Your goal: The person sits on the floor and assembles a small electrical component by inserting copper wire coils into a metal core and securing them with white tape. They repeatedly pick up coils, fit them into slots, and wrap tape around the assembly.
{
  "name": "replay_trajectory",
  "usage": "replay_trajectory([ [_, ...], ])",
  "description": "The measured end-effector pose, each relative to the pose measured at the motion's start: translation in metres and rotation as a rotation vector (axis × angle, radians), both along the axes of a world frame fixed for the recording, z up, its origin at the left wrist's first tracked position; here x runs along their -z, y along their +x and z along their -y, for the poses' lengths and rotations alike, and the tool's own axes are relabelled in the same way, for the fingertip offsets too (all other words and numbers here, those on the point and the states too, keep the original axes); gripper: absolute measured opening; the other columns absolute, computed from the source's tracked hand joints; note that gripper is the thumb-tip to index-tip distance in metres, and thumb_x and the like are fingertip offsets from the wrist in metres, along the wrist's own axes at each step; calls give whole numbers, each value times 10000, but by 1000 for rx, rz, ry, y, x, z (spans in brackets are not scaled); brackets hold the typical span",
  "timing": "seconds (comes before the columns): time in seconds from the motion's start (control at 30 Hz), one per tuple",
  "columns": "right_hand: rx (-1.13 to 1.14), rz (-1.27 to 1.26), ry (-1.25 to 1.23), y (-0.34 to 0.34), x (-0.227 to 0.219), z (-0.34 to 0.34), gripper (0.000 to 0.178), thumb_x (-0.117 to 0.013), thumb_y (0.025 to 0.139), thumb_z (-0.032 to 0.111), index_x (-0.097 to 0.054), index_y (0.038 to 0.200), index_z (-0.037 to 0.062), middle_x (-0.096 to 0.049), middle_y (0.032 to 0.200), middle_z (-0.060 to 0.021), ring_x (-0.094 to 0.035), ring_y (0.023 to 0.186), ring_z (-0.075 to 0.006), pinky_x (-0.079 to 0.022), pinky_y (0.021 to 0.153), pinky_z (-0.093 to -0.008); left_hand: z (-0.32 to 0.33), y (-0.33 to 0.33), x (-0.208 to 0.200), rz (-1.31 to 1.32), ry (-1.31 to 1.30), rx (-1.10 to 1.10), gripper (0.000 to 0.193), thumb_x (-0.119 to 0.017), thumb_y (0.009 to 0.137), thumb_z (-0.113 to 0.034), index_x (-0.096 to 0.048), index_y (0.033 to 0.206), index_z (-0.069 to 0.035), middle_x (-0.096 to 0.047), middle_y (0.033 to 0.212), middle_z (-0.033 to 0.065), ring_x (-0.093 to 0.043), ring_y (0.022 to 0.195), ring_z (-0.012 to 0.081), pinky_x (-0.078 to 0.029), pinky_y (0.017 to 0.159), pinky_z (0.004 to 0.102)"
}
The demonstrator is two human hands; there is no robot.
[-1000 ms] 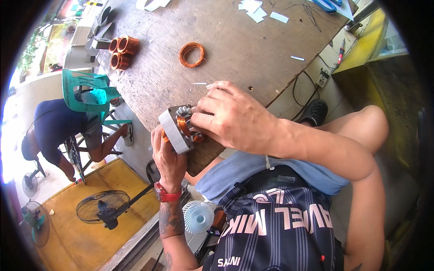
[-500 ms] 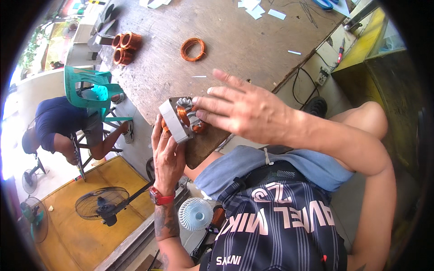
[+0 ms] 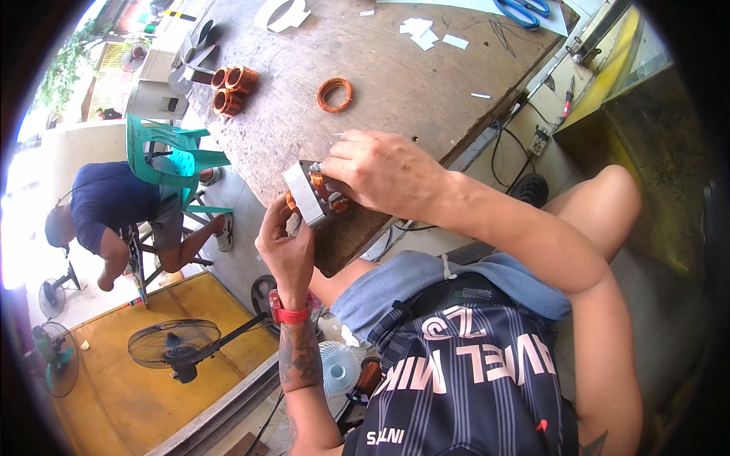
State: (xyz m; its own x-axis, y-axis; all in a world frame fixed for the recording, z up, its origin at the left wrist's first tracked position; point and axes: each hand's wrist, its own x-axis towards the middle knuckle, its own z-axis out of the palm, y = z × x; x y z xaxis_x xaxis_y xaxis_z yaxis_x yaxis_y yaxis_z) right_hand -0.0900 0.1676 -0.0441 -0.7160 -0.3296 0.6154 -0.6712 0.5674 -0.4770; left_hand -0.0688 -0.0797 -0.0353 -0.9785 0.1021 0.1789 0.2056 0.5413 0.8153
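A motor stator (image 3: 306, 196), a pale metal core with copper coils and light insulating sleeves in it, stands on edge at the table's near corner. Its left side is gripped by my left hand (image 3: 283, 242), thumb and fingers closed around the lower left part. My right hand (image 3: 376, 169) is closed at the stator's right face, its fingers bent against the upper coil (image 3: 320, 182); the fingertips are partly hidden. Farther back on the wooden table (image 3: 281, 91) lies a loose ring of copper wire (image 3: 334, 95). A cluster of copper coils (image 3: 232, 87) sits at the table's left side.
White paper slips (image 3: 418, 32), a cut white paper ring (image 3: 283, 14) and blue-handled scissors (image 3: 523, 11) lie toward the far edge. A soldering iron (image 3: 568, 99) and cables are on the right. Someone in a dark shirt (image 3: 114, 199) sits at left near a green chair (image 3: 179, 156) and fans (image 3: 175, 342).
My right hand's spread fingers have bent inward and closed against the stator's coil side. My left hand keeps its hold on the stator. The whole view has shifted slightly.
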Motion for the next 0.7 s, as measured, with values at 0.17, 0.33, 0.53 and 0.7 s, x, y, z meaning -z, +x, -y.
replay_trajectory([
  [0.17,4,-83,0,-3,5,1,148,-686,929,128,-730,1054,62,-745,1018,-104,-718,1027,-265,-592,937,-376,-2,-2,-4,-187,-318,15,275,-692,897,97,-759,1161,60,-792,1165,59,-728,1058,142,-593,890,297],
  [0.33,-50,-18,35,-7,9,0,232,-788,852,136,-706,1043,32,-722,1032,-87,-693,1019,-270,-592,918,-382,-6,-11,-9,-430,-426,193,376,-754,840,66,-749,1214,24,-788,1149,81,-744,1025,205,-595,907,326],
  [0.53,-63,-171,61,-13,10,-2,98,-676,927,149,-714,992,85,-733,983,-70,-719,1001,-232,-597,901,-366,-7,-27,-10,190,158,203,344,-832,837,29,-767,1175,22,-751,1195,44,-696,1074,124,-571,941,317],
  [0.7,-48,-228,72,-10,9,-2,92,-669,923,141,-708,988,89,-732,976,-65,-719,995,-222,-590,901,-368,-10,-36,-11,128,57,249,412,-911,750,23,-780,1140,23,-698,1213,58,-686,1083,149,-556,941,303],
])
